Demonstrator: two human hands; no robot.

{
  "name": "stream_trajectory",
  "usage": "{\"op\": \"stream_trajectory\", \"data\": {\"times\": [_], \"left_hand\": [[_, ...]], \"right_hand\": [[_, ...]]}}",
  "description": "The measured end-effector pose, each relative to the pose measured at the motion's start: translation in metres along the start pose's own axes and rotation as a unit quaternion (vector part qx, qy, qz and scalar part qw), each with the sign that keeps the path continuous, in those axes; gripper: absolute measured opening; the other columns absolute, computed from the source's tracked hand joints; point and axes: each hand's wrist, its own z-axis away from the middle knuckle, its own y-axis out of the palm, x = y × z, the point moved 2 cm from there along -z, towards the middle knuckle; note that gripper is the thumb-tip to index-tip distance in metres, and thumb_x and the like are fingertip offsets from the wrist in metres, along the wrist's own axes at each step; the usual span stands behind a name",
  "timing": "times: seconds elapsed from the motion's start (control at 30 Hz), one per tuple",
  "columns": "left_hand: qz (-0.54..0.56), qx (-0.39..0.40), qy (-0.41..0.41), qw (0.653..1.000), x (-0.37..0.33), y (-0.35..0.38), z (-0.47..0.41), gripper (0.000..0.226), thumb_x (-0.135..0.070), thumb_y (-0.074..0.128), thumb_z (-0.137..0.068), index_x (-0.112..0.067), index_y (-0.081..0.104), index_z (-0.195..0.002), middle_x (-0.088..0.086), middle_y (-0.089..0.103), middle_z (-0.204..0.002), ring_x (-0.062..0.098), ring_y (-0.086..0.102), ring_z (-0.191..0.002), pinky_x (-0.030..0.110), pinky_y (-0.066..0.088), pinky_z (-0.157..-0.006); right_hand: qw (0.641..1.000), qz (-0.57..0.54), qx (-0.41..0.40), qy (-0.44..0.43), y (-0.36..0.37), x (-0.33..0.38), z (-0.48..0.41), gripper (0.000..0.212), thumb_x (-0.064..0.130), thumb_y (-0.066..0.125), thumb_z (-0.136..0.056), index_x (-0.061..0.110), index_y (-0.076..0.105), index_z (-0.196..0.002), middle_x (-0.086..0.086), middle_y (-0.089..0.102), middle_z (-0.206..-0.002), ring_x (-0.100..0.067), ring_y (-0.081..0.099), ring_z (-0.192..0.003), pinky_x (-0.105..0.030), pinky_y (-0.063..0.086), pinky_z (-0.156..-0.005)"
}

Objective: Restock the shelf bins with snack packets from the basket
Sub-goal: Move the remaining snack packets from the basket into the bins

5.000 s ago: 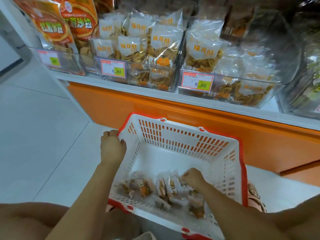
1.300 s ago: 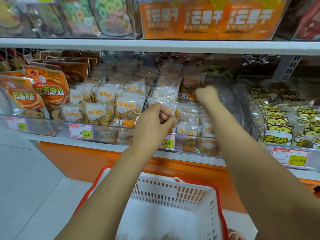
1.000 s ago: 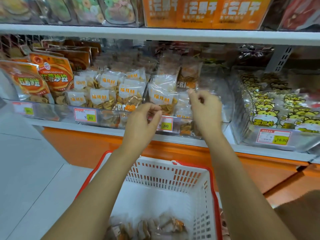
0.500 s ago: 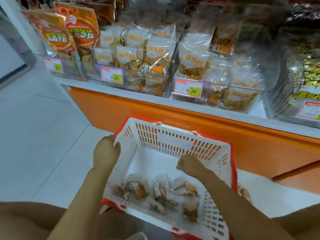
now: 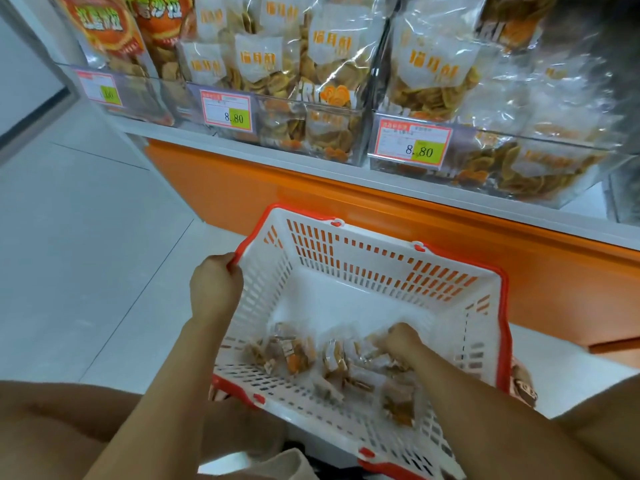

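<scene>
Far left: pale floor (image 5: 86, 237), and above it, on the shelf, the left bin (image 5: 145, 98) with orange-labelled bags (image 5: 104, 32) behind a blurred price tag (image 5: 100, 90). Next along, the middle bin (image 5: 311, 136), packed with clear bags of golden crisps standing upright, fronted by a middle price tag (image 5: 228, 110) reading 8.80. Lower down, left hand (image 5: 214, 289) at the white basket (image 5: 363, 268): grips its red left rim, fingers curled over the edge. Inside, toward the near side of the basket's bottom, a loose heap of small snack packets (image 5: 287, 353), lying flat and overlapping. Right hand (image 5: 401, 341) down among those packets, knuckles up, touching them; fingertips hidden underneath, so cannot tell whether pinching one or merely resting there. Behind the basket, an orange base panel (image 5: 381, 216) under the white shelf edge. Further right, the right bin (image 5: 519, 174) with the same crisps, bags upright at its left and a lower pile at its right, behind a right price tag (image 5: 412, 143), also 8.80.
</scene>
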Motion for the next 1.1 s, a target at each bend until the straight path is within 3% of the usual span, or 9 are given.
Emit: {"op": "stream_trajectory", "data": {"times": [0.13, 0.3, 0.47, 0.53, 0.63, 0.73, 0.9, 0.97, 1.1], "left_hand": [[-0.005, 0.008, -0.011, 1.0, 0.001, 0.005, -0.002, 0.025, 0.002, 0.045, -0.084, -0.01, 0.043, -0.062, -0.001, 0.033, -0.05, 0.016, 0.03, -0.045, 0.026, 0.017, -0.044], [-0.006, 0.019, -0.012, 1.0, 0.0, 0.012, 0.002, 0.019, -0.004, 0.048, -0.089, -0.004, 0.045, -0.07, 0.011, 0.045, -0.067, 0.03, 0.047, -0.059, 0.029, 0.027, -0.052], [0.078, 0.051, -0.027, 0.995, -0.029, 0.009, 0.015, 0.024, -0.009, 0.053, -0.093, 0.003, 0.067, -0.108, 0.022, 0.067, -0.104, 0.037, 0.063, -0.094, 0.035, 0.046, -0.082], [0.137, 0.12, -0.064, 0.981, -0.041, 0.018, 0.019, 0.019, -0.014, 0.053, -0.094, -0.005, 0.067, -0.084, 0.015, 0.064, -0.081, 0.026, 0.06, -0.074, 0.029, 0.045, -0.07], [0.317, 0.247, -0.21, 0.891, -0.054, 0.034, 0.03, 0.03, -0.029, 0.055, -0.096, -0.009, 0.062, -0.075, 0.021, 0.06, -0.079, 0.015, 0.057, -0.06, 0.023, 0.047, -0.057], [0.465, 0.304, -0.327, 0.764, -0.064, 0.042, 0.038, 0.045, -0.045, 0.055, -0.093, -0.001, 0.062, -0.1, 0.018, 0.068, -0.1, 0.025, 0.066, -0.083, 0.031, 0.057, -0.068], [0.668, 0.279, -0.339, 0.601, -0.087, 0.029, 0.034, 0.032, -0.025, 0.053, -0.097, 0.002, 0.059, -0.112, 0.014, 0.072, -0.091, 0.018, 0.071, -0.068, 0.026, 0.059, -0.059], [0.682, 0.253, -0.314, 0.61, -0.095, 0.021, 0.03, 0.023, -0.018, 0.051, -0.096, 0.001, 0.064, -0.103, 0.014, 0.07, -0.092, 0.017, 0.07, -0.07, 0.025, 0.059, -0.058], [0.592, 0.188, -0.198, 0.758, -0.106, 0.001, 0.02, 0.022, -0.022, 0.056, -0.095, -0.006, 0.071, -0.094, 0.016, 0.07, -0.103, 0.018, 0.068, -0.077, 0.026, 0.057, -0.064]], "right_hand": [[1.0, -0.006, -0.012, 0.016, 0.003, 0.012, -0.002, 0.017, 0.018, 0.073, -0.081, 0.003, 0.064, -0.085, -0.007, 0.065, -0.074, -0.02, 0.064, -0.067, -0.026, 0.052, -0.056], [0.995, 0.064, -0.072, 0.004, -0.009, 0.041, 0.004, 0.025, 0.017, 0.073, -0.081, 0.01, 0.052, -0.07, -0.001, 0.055, -0.066, -0.011, 0.051, -0.054, -0.021, 0.037, -0.041], [0.974, 0.034, -0.163, -0.153, -0.042, 0.073, 0.027, 0.003, 0.012, 0.068, -0.085, 0.013, 0.068, -0.088, -0.002, 0.064, -0.091, -0.019, 0.061, -0.084, -0.023, 0.049, -0.075], [0.95, -0.06, -0.158, -0.264, -0.055, 0.083, 0.047, 0.007, 0.005, 0.073, -0.08, 0.011, 0.073, -0.084, -0.003, 0.066, -0.093, -0.016, 0.058, -0.085, -0.019, 0.048, -0.079], [0.898, -0.117, -0.148, -0.398, -0.07, 0.103, 0.09, 0.006, 0.008, 0.078, -0.075, 0.012, 0.074, -0.078, 0.001, 0.063, -0.085, -0.007, 0.057, -0.079, -0.011, 0.048, -0.075], [0.848, -0.087, -0.188, -0.489, -0.078, 0.117, 0.124, 0.007, 0.009, 0.078, -0.075, 0.015, 0.077, -0.078, 0.013, 0.059, -0.082, 0.0, 0.053, -0.082, -0.006, 0.041, -0.076], [0.777, 0.034, -0.235, -0.583, -0.086, 0.118, 0.167, 0.008, 0.015, 0.079, -0.075, 0.023, 0.077, -0.076, 0.017, 0.056, -0.087, -0.009, 0.049, -0.089, -0.012, 0.038, -0.073], [0.76, 0.06, -0.259, -0.593, -0.091, 0.112, 0.174, 0.012, 0.013, 0.08, -0.074, 0.023, 0.076, -0.073, 0.014, 0.058, -0.087, -0.009, 0.048, -0.087, -0.014, 0.037, -0.069], [0.746, 0.073, -0.3, -0.591, -0.108, 0.101, 0.181, 0.016, 0.011, 0.084, -0.069, 0.024, 0.074, -0.07, 0.015, 0.057, -0.086, -0.006, 0.045, -0.085, -0.019, 0.039, -0.066]]}}
